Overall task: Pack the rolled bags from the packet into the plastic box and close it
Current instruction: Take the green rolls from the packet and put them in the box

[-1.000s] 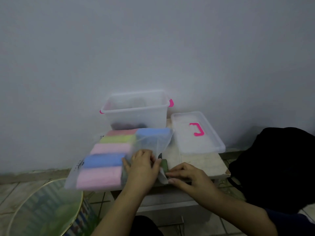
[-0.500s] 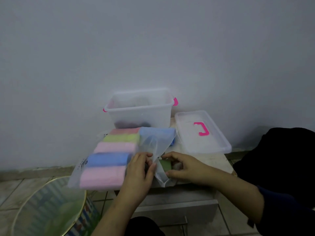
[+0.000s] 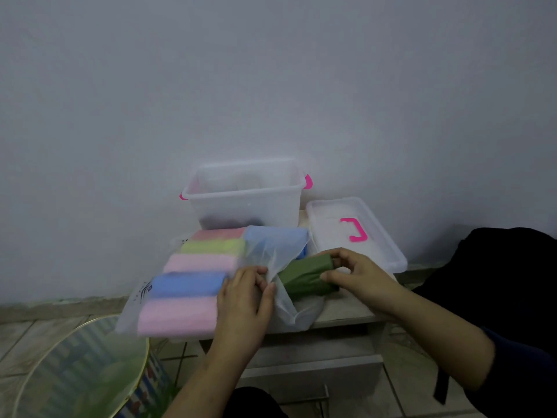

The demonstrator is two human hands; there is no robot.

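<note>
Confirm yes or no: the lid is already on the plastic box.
No, the lid lies flat on the table right of the open plastic box.

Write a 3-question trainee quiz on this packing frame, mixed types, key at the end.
1. True or false: the lid is already on the plastic box.
2. Which hand grips the green roll? A) left B) right C) neither
3. Fill in: the left hand is pinching the open edge of the ______.

Key:
1. False. The lid lies flat on the table, to the right of the open box.
2. B. The right hand holds the roll's end, the roll partly out of the packet mouth.
3. Packet, the clear one with pastel rolls inside.
</note>
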